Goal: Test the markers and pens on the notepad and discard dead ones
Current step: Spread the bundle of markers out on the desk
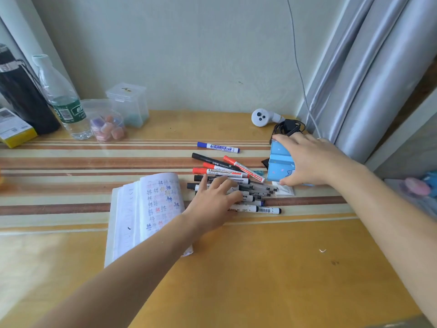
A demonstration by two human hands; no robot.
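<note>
Left hand (212,200): fingers spread and lying flat on the pile, pressing it down - nothing pinched that I can see.
Right hand (305,159): clamped on the box (279,162), thumb under its near edge, fingers over the far one.
Box: blue, tipped on its side near the right edge of the counter (260,268), mouth facing the pile.
Pile (227,174): a dozen or so markers and pens, red-capped and black-capped, crossed over each other in the middle of the counter, just beside the box.
Blue marker (218,147): 1 lying alone, nearer the back edge, apart from the pile.
Notepad (156,204): open, touching the pile's left side, its page already filled with rows of red, blue and black test marks.
Step in hand: likely emptying the box and steadying the pens, before picking 1 to test.
Doing it well: set the box upright, clear of the pile, so both hands are free. Draw 1 pen from the top of the heap, not from under it, because the crossed barrels will roll. Uncap with 2 hands and test on a bare patch of the page.
Risk: round barrels may roll toward the near edge - keep the left hand flat until the box is down.
</note>
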